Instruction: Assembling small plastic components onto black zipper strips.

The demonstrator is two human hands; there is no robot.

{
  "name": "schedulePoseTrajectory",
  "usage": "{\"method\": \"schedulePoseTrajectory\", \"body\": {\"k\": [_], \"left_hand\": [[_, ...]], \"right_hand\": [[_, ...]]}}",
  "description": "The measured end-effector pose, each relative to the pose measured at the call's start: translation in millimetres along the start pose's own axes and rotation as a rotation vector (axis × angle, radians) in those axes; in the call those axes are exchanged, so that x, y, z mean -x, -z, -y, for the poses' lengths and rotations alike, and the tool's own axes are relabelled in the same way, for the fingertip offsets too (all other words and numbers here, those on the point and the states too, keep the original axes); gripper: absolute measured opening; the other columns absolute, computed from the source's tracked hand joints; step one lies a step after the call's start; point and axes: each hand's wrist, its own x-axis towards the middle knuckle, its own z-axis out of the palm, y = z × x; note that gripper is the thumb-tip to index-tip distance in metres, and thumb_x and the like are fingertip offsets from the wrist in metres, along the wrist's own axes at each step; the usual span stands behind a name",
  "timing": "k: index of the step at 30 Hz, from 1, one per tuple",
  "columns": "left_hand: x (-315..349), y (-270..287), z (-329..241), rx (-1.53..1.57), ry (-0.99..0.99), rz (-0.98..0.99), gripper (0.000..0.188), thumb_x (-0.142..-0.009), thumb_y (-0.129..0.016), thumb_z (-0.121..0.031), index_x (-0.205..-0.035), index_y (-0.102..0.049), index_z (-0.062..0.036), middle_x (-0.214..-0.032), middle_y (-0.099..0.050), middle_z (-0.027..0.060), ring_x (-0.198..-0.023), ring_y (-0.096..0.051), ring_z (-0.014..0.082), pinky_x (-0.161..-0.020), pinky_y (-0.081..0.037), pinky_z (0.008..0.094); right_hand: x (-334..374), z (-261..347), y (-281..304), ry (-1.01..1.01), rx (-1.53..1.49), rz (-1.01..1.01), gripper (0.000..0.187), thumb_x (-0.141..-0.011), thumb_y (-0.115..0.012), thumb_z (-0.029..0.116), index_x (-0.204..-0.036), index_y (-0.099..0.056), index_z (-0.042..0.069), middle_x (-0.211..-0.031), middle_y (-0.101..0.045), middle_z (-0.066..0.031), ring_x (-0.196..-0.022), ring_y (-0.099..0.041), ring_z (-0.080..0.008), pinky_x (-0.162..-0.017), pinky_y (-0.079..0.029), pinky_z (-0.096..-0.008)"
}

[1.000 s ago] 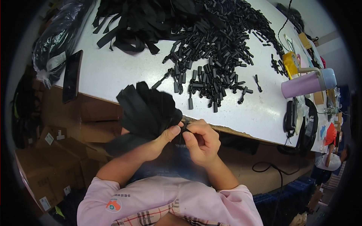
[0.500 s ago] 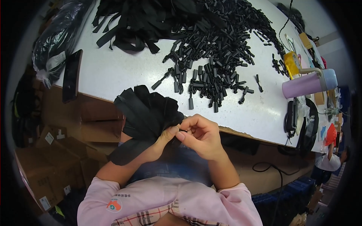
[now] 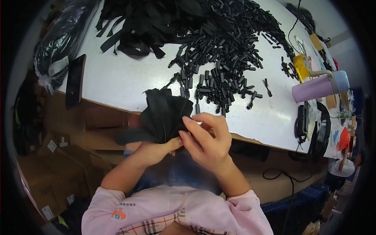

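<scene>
1. Black strips (image 3: 163,113) fan from the left hand (image 3: 163,150), gripped at their base, likely to stay bunched.
2. I see the right hand (image 3: 210,143) at their edge; its grip I cannot tell.

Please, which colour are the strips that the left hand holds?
The strips in the left hand are black, best seen in the head view.

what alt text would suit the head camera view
A person's left hand grips a fanned bunch of black fabric strips, the right hand at its edge. The white table beyond holds more strips and heaped black zipper pulls.
</scene>
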Motion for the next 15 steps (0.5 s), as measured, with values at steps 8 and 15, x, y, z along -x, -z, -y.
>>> {"method": "schedulePoseTrajectory", "body": {"k": [8,15], "left_hand": [[-3.9,-7.0,-9.9,0.181,-0.157,-0.051,0.019,-0.067,-0.065,-0.007,-0.082,-0.053,-0.0048,-0.074,-0.052,0.0029,-0.064,-0.050,0.0116,-0.058,-0.041,0.0242],[3.8,-17.1,-9.4,-0.045,-0.264,-0.166,0.014,-0.069,-0.063,-0.009,-0.080,-0.054,-0.0062,-0.077,-0.051,0.0029,-0.072,-0.047,0.0124,-0.065,-0.038,0.0243]], "right_hand": [[17.4,9.5,11.2,-0.668,-0.971,0.120,0.008,-0.070,-0.062,0.000,-0.077,-0.058,0.000,-0.072,-0.054,-0.0053,-0.057,-0.049,-0.0090,-0.048,-0.039,-0.0195],[27.5,4.9,7.6,-0.539,-0.726,0.161,0.005,-0.077,-0.054,0.002,-0.078,-0.056,-0.003,-0.070,-0.056,-0.0050,-0.054,-0.047,-0.0053,-0.046,-0.036,-0.0154]]}}
